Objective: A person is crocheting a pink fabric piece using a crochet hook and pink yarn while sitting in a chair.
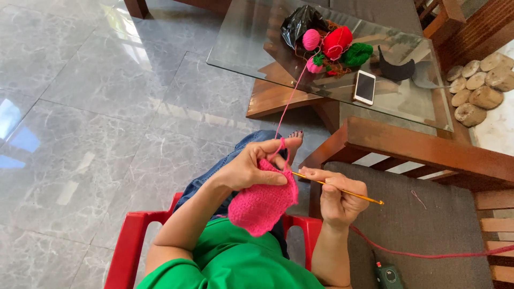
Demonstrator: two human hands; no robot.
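Note:
My left hand [250, 167] pinches the top edge of a pink crocheted piece [262, 203] that hangs over my lap. A pink yarn strand [289, 101] runs from my left fingers up to the yarn balls on the glass table. My right hand [337, 195] grips a yellow crochet hook [348, 192], its tip pointing into the pink piece just below my left thumb. Both hands sit close together above my knee in blue jeans.
A glass-topped table [241, 59] holds pink [311, 39], red [337, 42] and green yarn balls [357, 53], a black bag [300, 21] and a phone [364, 87]. A wooden bench with a grey cushion [423, 225] lies right. I sit on a red plastic chair [131, 241] on grey marble tiles.

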